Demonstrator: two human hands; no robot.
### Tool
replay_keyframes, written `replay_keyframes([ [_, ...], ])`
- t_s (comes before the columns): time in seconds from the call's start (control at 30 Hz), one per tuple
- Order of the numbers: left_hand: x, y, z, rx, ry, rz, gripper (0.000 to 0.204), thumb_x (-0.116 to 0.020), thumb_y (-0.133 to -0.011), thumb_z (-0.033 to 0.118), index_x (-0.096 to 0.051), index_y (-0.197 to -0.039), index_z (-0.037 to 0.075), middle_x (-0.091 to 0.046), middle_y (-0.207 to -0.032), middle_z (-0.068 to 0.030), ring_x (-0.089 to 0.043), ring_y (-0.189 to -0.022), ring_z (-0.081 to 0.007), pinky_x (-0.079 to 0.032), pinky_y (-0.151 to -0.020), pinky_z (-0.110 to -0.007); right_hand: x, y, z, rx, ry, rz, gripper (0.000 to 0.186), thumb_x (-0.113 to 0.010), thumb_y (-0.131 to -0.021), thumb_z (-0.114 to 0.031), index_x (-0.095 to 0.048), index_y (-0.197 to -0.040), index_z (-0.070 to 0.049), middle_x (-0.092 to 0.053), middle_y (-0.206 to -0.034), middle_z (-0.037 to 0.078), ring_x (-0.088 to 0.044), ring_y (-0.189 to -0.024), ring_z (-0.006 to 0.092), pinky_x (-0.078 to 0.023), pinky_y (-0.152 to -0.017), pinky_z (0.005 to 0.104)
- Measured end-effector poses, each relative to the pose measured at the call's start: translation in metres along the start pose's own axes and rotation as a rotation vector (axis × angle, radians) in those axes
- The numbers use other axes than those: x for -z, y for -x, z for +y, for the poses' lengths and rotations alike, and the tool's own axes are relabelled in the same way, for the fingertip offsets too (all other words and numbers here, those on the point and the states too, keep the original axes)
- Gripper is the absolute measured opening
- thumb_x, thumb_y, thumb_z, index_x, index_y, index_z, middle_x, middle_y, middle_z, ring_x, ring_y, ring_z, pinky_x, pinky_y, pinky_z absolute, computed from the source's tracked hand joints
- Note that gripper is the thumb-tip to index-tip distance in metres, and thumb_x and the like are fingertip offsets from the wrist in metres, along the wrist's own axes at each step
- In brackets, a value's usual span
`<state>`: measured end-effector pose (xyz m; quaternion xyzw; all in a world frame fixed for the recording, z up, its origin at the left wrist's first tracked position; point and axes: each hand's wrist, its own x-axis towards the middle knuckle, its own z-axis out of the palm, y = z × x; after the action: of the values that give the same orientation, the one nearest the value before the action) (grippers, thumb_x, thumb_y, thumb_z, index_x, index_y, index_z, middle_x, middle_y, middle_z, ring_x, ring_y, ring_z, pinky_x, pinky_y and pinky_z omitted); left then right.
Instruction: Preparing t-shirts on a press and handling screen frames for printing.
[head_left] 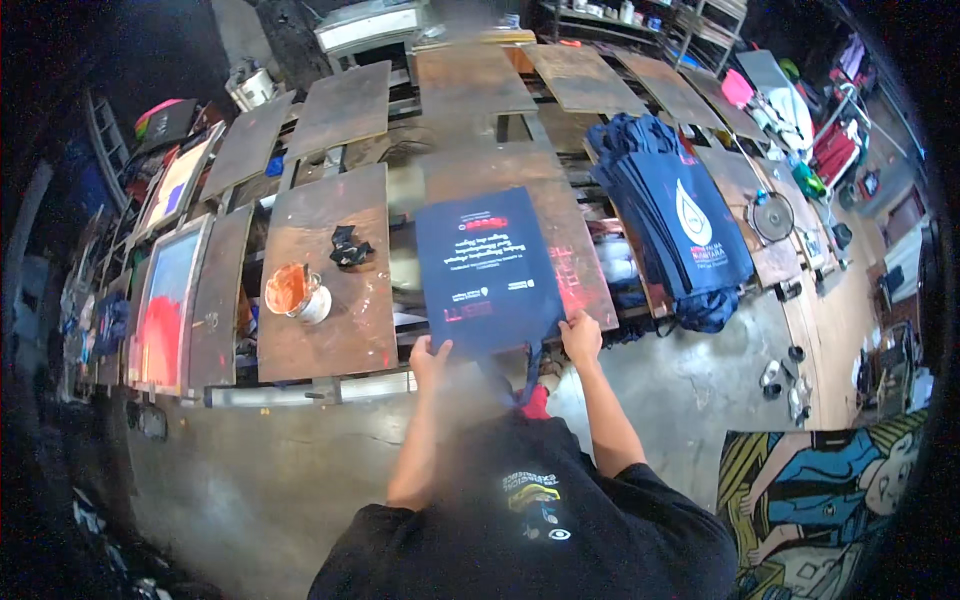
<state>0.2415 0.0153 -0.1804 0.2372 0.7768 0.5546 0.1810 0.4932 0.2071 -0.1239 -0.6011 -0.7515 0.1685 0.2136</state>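
Observation:
A navy tote bag (490, 270) printed in white and red is spread flat over a brown board in front of me. My left hand (430, 360) pinches its near left corner. At the near right corner, my right hand (580, 338) has its thumb and fingers closed on the fabric. A dark strap (533, 370) hangs from the bag's near edge between my hands. Right of it, a thick stack of navy tote bags (690, 215) lies on another board, with a white drop-shaped print on the top one.
On the board to the left stand an orange-smeared tub (300, 295) and a crumpled black cloth (350, 247). A framed screen with red ink (165, 310) leans farther left. A round metal object (771, 216) sits at right. Gaps separate the boards. Shoes (785, 385) lie on the floor.

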Motion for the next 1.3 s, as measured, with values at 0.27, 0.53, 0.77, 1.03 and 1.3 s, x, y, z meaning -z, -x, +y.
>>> replay_keyframes([
  [0.27,0.0,0.007,0.001,0.064,0.023,0.003,0.039,-0.082,-0.077,0.025,-0.065,-0.098,-0.003,-0.069,-0.087,-0.0119,-0.063,-0.078,-0.0195,-0.05,-0.074,-0.034,0.002,0.009,0.004,-0.028,0.022,-0.023,0.022,-0.077,-0.079,-0.023,-0.064,-0.084,-0.006,-0.07,-0.08,0.012,-0.067,-0.079,0.035,-0.052,-0.069,0.0471],
  [0.53,-0.002,0.006,-0.019,0.04,0.007,0.046,0.039,-0.081,-0.079,0.026,-0.065,-0.097,-0.003,-0.069,-0.087,-0.0125,-0.063,-0.078,-0.0213,-0.049,-0.076,-0.034,0.002,0.011,-0.001,-0.02,0.054,-0.025,0.023,-0.076,-0.08,-0.024,-0.064,-0.083,-0.005,-0.07,-0.081,0.012,-0.067,-0.079,0.0355,-0.052,-0.069,0.0471],
  [0.77,-0.005,0.003,-0.037,-0.044,-0.057,0.106,0.032,-0.079,-0.084,0.029,-0.065,-0.089,0.0,-0.063,-0.068,-0.0009,-0.054,-0.053,-0.0076,-0.044,-0.051,-0.025,0.004,0.011,-0.003,-0.006,0.021,-0.015,0.024,-0.076,-0.081,-0.027,-0.065,-0.083,-0.007,-0.07,-0.08,0.012,-0.068,-0.078,0.0351,-0.053,-0.069,0.0466],
  [1.03,-0.008,0.009,-0.037,0.103,0.093,0.077,0.036,-0.078,-0.084,0.032,-0.067,-0.092,-0.001,-0.065,-0.076,-0.0056,-0.055,-0.067,-0.0131,-0.046,-0.064,-0.03,0.009,0.013,-0.006,-0.019,0.033,-0.008,0.024,-0.076,-0.08,-0.028,-0.064,-0.084,-0.007,-0.069,-0.079,0.013,-0.068,-0.079,0.0356,-0.052,-0.069,0.0472],
  [1.3,-0.001,0.011,-0.029,0.079,0.041,0.017,0.034,-0.076,-0.085,0.032,-0.067,-0.086,-0.001,-0.064,-0.074,-0.0047,-0.054,-0.067,-0.012,-0.045,-0.064,-0.03,0.006,0.014,-0.001,-0.016,0.037,-0.018,0.024,-0.077,-0.08,-0.027,-0.064,-0.085,-0.007,-0.069,-0.079,0.012,-0.068,-0.079,0.035,-0.053,-0.069,0.0469],
])
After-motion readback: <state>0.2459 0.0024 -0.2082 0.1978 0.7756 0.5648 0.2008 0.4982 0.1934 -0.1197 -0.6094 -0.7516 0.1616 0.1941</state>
